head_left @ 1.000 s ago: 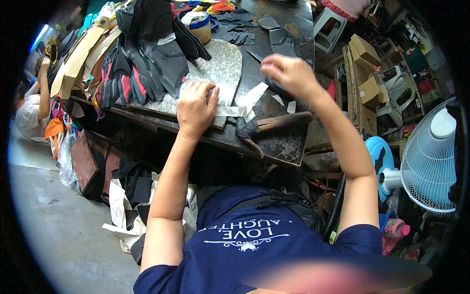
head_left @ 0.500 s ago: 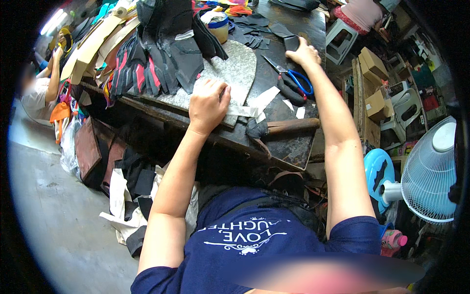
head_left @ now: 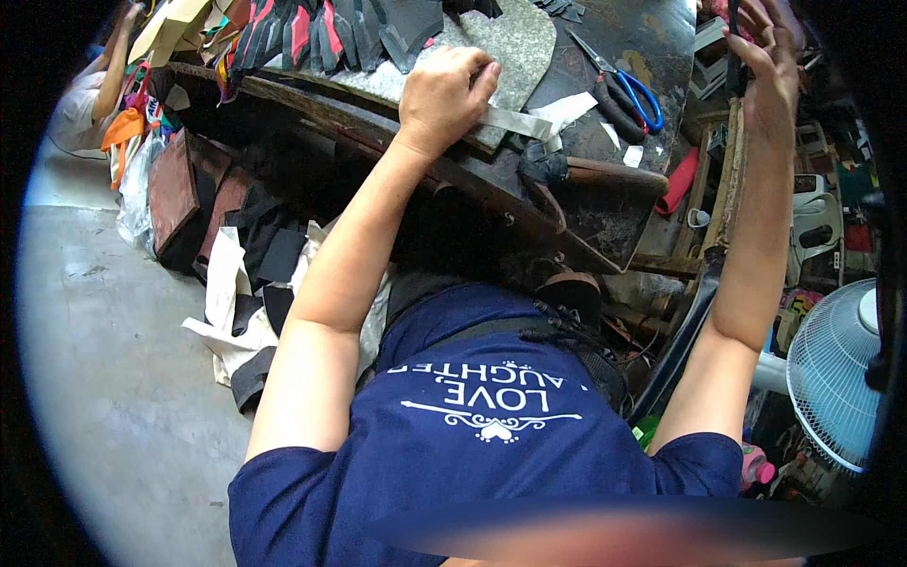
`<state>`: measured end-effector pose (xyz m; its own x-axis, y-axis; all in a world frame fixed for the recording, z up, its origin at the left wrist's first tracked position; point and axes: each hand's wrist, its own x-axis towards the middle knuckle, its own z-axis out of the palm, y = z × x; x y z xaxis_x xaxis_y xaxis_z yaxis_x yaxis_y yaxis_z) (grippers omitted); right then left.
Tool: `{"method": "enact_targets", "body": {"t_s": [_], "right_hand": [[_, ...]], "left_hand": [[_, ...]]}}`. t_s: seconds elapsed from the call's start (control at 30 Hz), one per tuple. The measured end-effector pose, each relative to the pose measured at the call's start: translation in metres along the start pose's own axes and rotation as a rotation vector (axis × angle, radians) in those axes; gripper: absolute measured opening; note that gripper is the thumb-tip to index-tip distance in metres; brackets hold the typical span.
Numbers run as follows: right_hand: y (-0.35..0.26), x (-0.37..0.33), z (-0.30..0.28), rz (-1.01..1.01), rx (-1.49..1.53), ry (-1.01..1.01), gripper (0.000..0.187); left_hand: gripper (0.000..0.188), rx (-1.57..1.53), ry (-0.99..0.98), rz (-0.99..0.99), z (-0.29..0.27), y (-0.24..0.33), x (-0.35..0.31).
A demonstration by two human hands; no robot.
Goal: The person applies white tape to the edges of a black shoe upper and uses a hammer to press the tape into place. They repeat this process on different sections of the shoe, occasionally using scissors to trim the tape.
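Note:
My left hand (head_left: pixel 444 99) is closed in a fist over the near edge of a grey speckled board (head_left: pixel 529 57). A white strip (head_left: pixel 518 121) reaches the fist's right side; what the fingers hold is hidden. Far to the right, past the table's edge, my right hand (head_left: pixel 770 71) is raised with a narrow black piece (head_left: pixel 735 66) at its thumb and fingers. Scissors with blue handles (head_left: pixel 638 94) lie on the dark table beside dark-handled pliers (head_left: pixel 616 111). Nearer stands out a hammer, its wooden handle (head_left: pixel 614 175) lying along the table edge.
Black and red cut pieces (head_left: pixel 331 38) lie stacked at the far left. White scraps (head_left: pixel 567 109) are on the table. A fan (head_left: pixel 836 373) stands close to my right arm. Cloth scraps (head_left: pixel 236 321) sit below on the left, and another person's arm (head_left: pixel 118 61) shows at far left.
My right hand has lifted from the table beyond the scissors and moved right, past the edge, with a black piece. My left fist stays by the white strip. The view has tilted down.

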<state>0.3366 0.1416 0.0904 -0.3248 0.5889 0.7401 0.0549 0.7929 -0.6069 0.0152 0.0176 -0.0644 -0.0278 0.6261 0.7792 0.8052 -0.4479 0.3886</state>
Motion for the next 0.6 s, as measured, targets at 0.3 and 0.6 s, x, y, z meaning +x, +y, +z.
{"method": "enact_targets", "body": {"t_s": [0.3,0.6], "right_hand": [[-0.096,-0.023,0.094,-0.571,-0.442,-0.567,0.071],[-0.102,-0.028,0.136,-0.646,-0.564,-0.71,0.077]], "left_hand": [[0.073,-1.886,0.052,-0.636,-0.083,-0.014,0.0],[0.087,-1.461,-0.537,-0.556,-0.143,0.002,-0.018]]}}
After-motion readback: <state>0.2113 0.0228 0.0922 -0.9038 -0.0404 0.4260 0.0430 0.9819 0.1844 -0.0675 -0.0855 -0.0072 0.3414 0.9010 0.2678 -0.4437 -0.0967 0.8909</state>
